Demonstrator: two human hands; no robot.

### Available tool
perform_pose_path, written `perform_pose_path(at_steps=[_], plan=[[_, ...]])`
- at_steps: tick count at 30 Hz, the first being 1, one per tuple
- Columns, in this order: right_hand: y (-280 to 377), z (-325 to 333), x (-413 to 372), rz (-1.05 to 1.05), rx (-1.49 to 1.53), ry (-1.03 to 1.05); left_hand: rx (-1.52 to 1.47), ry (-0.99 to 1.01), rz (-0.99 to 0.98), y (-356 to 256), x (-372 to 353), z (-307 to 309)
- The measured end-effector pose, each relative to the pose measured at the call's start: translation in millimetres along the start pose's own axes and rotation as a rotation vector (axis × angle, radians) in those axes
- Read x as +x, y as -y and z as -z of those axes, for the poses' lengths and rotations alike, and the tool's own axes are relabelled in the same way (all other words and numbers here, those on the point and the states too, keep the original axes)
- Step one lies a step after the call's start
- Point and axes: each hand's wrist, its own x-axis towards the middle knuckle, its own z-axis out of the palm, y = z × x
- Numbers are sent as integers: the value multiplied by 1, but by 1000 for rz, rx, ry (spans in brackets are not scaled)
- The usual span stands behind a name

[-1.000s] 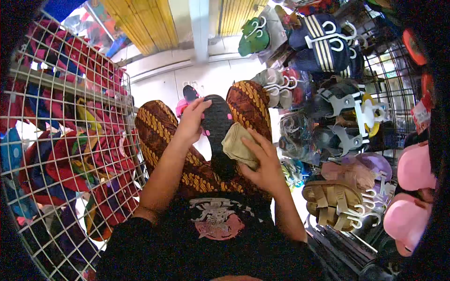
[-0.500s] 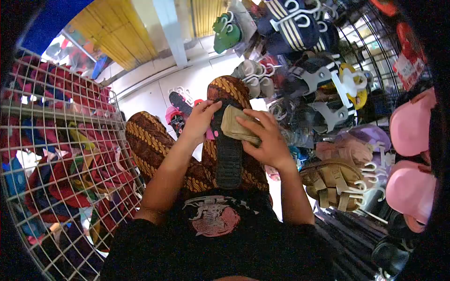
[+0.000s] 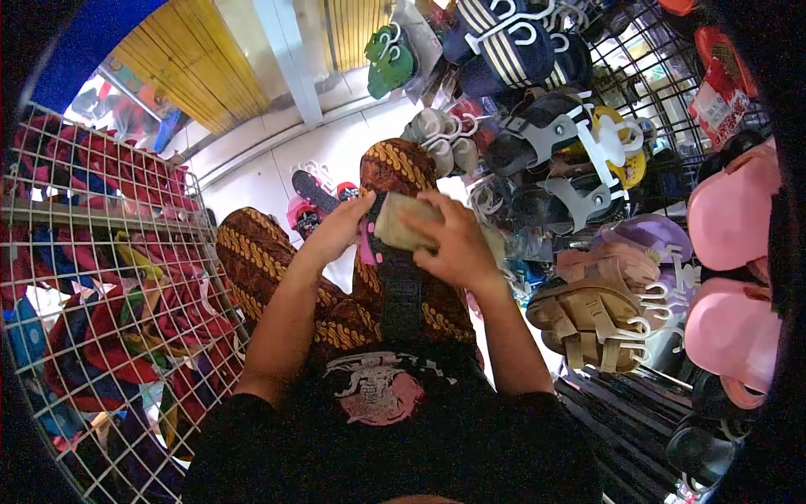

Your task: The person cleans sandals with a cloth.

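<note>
I sit with my knees up in brown batik trousers [image 3: 260, 252]. My left hand [image 3: 337, 225] grips the toe end of a black-soled sandal with pink edges [image 3: 400, 286], sole facing me, above my right knee. My right hand [image 3: 451, 239] presses a folded tan cloth [image 3: 395, 222] against the top of that sole. The cloth covers the sandal's upper part, and my fingers hide part of the cloth.
A white wire rack [image 3: 109, 277] of red and multicoloured sandals stands at my left. At my right hang navy striped slides [image 3: 504, 50], green sandals [image 3: 390, 60], tan strappy sandals [image 3: 588, 323] and pink shoes [image 3: 730, 269]. More pink-black sandals [image 3: 312, 195] lie on the white floor ahead.
My right hand has slid the cloth up the sole from its middle to the toe end. My view has tilted, and the sandal has shifted slightly left.
</note>
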Motion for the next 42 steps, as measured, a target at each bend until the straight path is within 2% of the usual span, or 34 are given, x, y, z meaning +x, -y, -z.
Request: perform_pose_path(at_steps=[3,6,9,13,16,18,19,21,22,23,25,26,27,30,34,38,39,40,42], plan=[[0,-9,28,-169,84,-75,106,-68,18,-15,-15,-8],[-11,-30,36,-219,164,-59,228,-138,-54,-18,-23,-15],[10,-16,31,-288,-79,45,274,-53,-4,-16,-14,-1],[8,-1,25,-456,86,-84,336,-55,-45,-12,-13,6],[15,37,16,-617,36,43,338,-81,-37,-32,-30,-6],[22,70,8,-464,215,341,270,-29,-32,-17,-16,4],[25,77,6,-388,309,485,216,-17,79,-18,-10,7],[33,65,5,-392,279,507,200,51,-38,-11,-10,13],[36,54,7,-389,264,512,198,82,-103,-16,-14,14],[25,34,4,-274,267,390,274,114,-32,-24,-13,15],[35,12,14,-211,37,168,213,148,-114,-25,-15,18],[35,4,17,-179,-74,57,194,89,-153,-22,-15,15],[28,-4,20,-87,-30,13,176,30,-193,-19,-15,12],[37,-10,7,-81,-283,177,177,106,-209,-17,-12,15],[74,2,-9,-160,-257,196,207,104,-130,-27,-13,13],[76,13,-28,-48,-88,508,209,125,-147,-17,-2,16],[75,15,-24,-55,-99,507,219,135,-158,-15,0,17],[67,13,-17,-33,-140,397,228,146,-171,-13,2,17],[45,1,-1,11,-227,181,366,175,-379,-2,9,25]])
